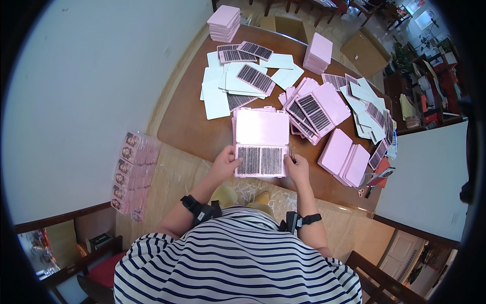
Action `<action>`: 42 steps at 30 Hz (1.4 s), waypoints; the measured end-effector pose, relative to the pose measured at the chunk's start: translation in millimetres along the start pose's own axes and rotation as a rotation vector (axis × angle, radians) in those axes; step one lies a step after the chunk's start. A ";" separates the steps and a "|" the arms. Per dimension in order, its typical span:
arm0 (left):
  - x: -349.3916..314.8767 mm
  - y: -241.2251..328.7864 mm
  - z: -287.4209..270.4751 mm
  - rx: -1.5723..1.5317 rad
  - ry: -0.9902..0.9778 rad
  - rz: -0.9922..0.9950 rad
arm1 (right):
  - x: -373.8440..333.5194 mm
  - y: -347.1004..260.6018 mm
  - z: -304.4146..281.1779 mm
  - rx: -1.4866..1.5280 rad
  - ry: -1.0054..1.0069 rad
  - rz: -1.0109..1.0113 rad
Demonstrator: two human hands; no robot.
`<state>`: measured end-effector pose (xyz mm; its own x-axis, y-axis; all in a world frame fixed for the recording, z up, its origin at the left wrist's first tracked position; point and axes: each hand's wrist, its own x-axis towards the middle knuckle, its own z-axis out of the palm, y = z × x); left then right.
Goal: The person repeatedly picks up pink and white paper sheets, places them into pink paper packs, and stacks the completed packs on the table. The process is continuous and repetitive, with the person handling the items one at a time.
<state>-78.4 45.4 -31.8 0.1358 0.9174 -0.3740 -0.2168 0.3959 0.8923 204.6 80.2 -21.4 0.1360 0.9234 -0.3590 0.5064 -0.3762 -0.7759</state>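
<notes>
An opened pink eyelash case (262,126) lies before me at the table's near edge, its lid tipped back. Rows of black false lashes (260,160) fill its lower half in two blocks. My left hand (226,163) grips the case's left side, thumb over the rim. On the opposite side my right hand (297,168) pinches the right rim; a thin dark tool, perhaps tweezers, shows by its fingers. Beneath the case, edges of other pink cases stick out. Just to the right, several open lash cases (316,112) lie piled on one another.
White cards (216,96) and loose lash trays (255,78) spread over the brown table (185,114). More cards (362,109) lie at the right. Pink case stacks (224,23) (318,53) stand at the far edge. Closed cases (336,152), scissors (360,192) and packaged pink boxes (132,175) are nearby.
</notes>
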 end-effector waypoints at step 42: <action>369.7 140.9 -0.3 1.738 -0.597 0.485 | 37.5 5.4 -77.9 0.081 0.680 0.133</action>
<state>-59.1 440.4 -44.4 0.7226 0.6391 -0.2635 0.6911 -0.6774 0.2520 278.8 118.8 1.4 0.7086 0.7021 -0.0700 0.3867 -0.4694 -0.7938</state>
